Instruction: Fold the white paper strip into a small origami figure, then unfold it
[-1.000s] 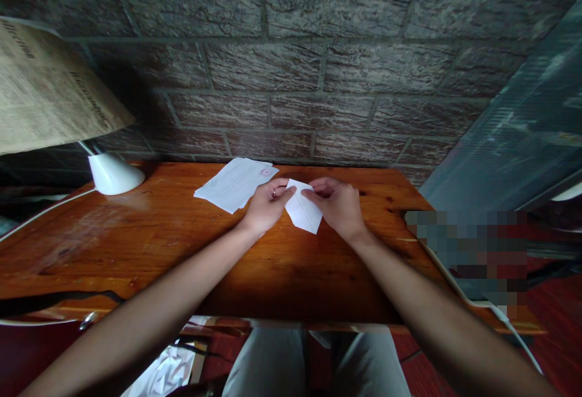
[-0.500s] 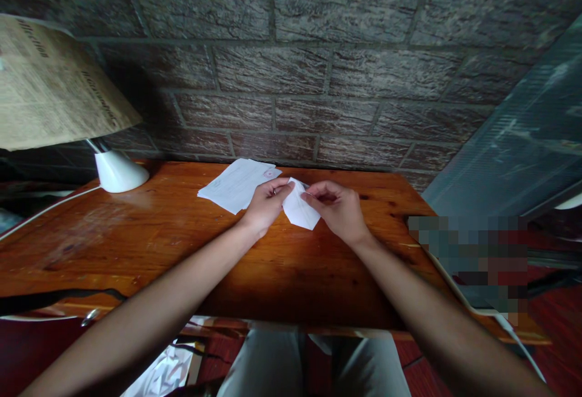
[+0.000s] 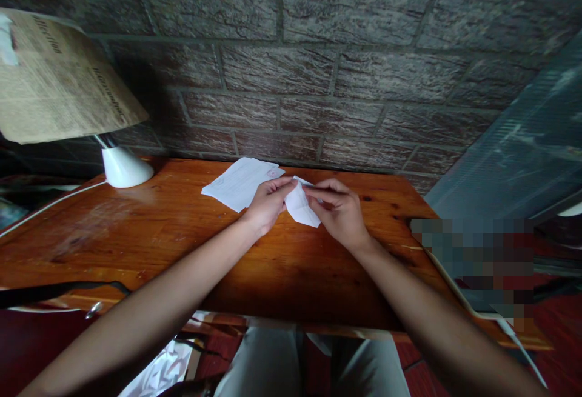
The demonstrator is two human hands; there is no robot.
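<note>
A small folded white paper (image 3: 301, 208) is held just above the wooden desk (image 3: 191, 251), near its far edge. My left hand (image 3: 267, 204) pinches the paper's upper left part with closed fingers. My right hand (image 3: 339, 210) pinches its upper right part, fingers curled over the fold. The paper's pointed lower corner hangs down toward the desk between the two hands. A stack of white printed sheets (image 3: 240, 182) lies flat on the desk just left of my left hand.
A white lamp base (image 3: 126, 166) with a newspaper-print shade (image 3: 59, 82) stands at the desk's back left, its white cord (image 3: 45, 206) trailing left. A brick wall (image 3: 318, 70) rises behind the desk. Crumpled white paper (image 3: 159, 371) lies on the floor below.
Both hands have drawn closer together on the small paper and lifted its top edge slightly; the view has shifted a little to the left.
</note>
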